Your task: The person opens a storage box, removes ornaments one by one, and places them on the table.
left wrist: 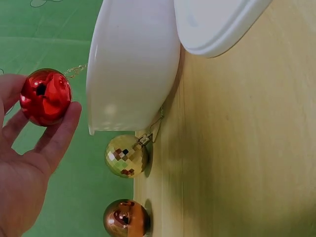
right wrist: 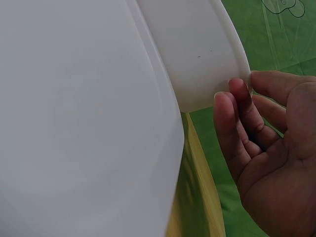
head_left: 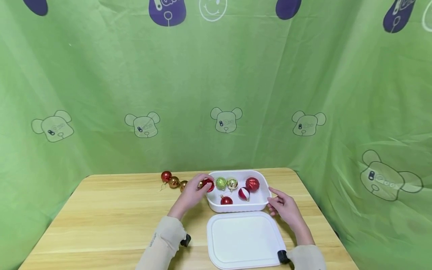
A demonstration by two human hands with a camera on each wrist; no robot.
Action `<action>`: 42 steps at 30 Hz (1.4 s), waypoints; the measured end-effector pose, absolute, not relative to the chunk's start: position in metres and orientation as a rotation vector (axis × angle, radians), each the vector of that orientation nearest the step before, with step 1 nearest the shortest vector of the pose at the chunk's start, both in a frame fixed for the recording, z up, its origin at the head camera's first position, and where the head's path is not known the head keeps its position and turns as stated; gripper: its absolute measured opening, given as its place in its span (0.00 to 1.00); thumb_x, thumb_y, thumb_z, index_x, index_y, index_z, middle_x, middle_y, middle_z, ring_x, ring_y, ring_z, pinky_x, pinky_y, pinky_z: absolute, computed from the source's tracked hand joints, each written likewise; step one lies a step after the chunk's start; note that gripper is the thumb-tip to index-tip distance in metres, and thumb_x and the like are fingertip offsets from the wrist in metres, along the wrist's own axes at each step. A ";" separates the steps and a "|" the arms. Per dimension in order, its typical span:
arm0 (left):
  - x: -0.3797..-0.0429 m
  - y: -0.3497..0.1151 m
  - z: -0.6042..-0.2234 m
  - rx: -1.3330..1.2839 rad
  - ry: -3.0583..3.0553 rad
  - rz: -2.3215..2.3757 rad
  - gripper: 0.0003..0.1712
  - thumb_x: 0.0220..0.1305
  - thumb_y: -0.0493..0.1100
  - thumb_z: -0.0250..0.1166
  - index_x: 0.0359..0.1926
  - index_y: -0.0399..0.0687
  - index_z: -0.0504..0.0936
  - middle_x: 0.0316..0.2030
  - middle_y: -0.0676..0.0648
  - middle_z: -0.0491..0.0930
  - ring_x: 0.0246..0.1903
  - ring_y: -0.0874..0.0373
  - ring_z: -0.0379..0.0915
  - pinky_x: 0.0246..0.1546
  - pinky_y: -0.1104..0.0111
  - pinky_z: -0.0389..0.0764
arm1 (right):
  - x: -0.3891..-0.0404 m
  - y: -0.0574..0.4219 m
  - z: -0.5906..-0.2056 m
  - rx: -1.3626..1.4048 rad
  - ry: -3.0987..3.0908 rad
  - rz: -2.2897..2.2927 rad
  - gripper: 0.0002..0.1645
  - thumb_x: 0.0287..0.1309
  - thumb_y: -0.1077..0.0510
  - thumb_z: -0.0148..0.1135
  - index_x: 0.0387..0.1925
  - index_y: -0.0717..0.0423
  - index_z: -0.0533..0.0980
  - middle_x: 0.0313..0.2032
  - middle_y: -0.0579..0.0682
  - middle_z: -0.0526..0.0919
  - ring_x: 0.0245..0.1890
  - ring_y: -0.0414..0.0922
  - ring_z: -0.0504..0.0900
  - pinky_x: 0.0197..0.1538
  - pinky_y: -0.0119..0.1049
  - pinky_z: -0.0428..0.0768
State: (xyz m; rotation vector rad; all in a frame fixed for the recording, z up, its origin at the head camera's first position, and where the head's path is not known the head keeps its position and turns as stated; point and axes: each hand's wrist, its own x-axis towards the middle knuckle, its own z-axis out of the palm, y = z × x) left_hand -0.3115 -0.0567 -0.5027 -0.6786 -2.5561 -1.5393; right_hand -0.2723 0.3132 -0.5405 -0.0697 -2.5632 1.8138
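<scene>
My left hand (head_left: 194, 191) holds a shiny red Christmas ball (left wrist: 46, 97) between thumb and fingers, at the left rim of a white plastic box (head_left: 236, 207). A gold hanging loop trails from the ball toward the box. Inside the box lie a green glitter ball (head_left: 221, 183), a gold ball (head_left: 232, 183), a dark red ball (head_left: 252, 184), a red-and-white ball (head_left: 244, 193) and a shiny red ball (head_left: 226, 200). My right hand (head_left: 284, 207) holds the box's right rim, with fingertips against the outer wall in the right wrist view.
A white lid (head_left: 245, 240) lies flat on the wooden table (head_left: 111, 225) in front of the box. Left of the box sit a red ball (head_left: 166, 176), copper-gold balls (head_left: 173, 182) and a faceted gold ball (left wrist: 126, 155). A green curtain (head_left: 189, 93) hangs behind.
</scene>
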 end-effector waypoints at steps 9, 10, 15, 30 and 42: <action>-0.309 -0.062 -0.497 -0.584 -2.550 -1.564 0.14 0.70 0.47 0.68 0.55 0.57 0.83 0.54 0.51 0.83 0.52 0.52 0.82 0.53 0.63 0.86 | -0.270 0.313 -0.539 -0.085 -2.594 1.781 0.34 0.74 0.61 0.60 0.77 0.59 0.63 0.39 0.63 0.84 0.33 0.47 0.85 0.37 0.37 0.90; -0.309 -0.062 -0.497 -0.580 -2.546 -1.565 0.15 0.69 0.47 0.69 0.56 0.57 0.83 0.54 0.52 0.83 0.52 0.53 0.81 0.53 0.62 0.86 | -0.270 0.313 -0.539 -0.089 -2.595 1.783 0.35 0.74 0.60 0.60 0.77 0.58 0.63 0.40 0.63 0.84 0.34 0.47 0.85 0.37 0.37 0.90; -0.309 -0.065 -0.496 -0.545 -2.508 -1.614 0.24 0.64 0.51 0.73 0.60 0.58 0.81 0.55 0.51 0.84 0.53 0.54 0.82 0.59 0.54 0.84 | -0.269 0.313 -0.539 -0.107 -2.596 1.788 0.35 0.74 0.59 0.61 0.77 0.57 0.63 0.40 0.63 0.84 0.34 0.47 0.85 0.37 0.37 0.90; -0.308 -0.061 -0.478 -0.592 -2.374 -1.665 0.25 0.67 0.48 0.72 0.63 0.55 0.80 0.57 0.47 0.82 0.57 0.49 0.80 0.53 0.68 0.87 | -0.271 0.314 -0.541 -0.065 -2.585 1.791 0.35 0.73 0.61 0.60 0.77 0.60 0.63 0.39 0.63 0.84 0.33 0.46 0.85 0.37 0.37 0.90; -0.308 -0.064 -0.466 -0.660 -2.334 -1.498 0.28 0.69 0.46 0.70 0.68 0.54 0.77 0.59 0.48 0.81 0.52 0.54 0.82 0.54 0.67 0.86 | -0.273 0.312 -0.541 -0.067 -2.573 1.797 0.35 0.73 0.62 0.60 0.76 0.59 0.63 0.38 0.63 0.85 0.32 0.46 0.85 0.36 0.37 0.90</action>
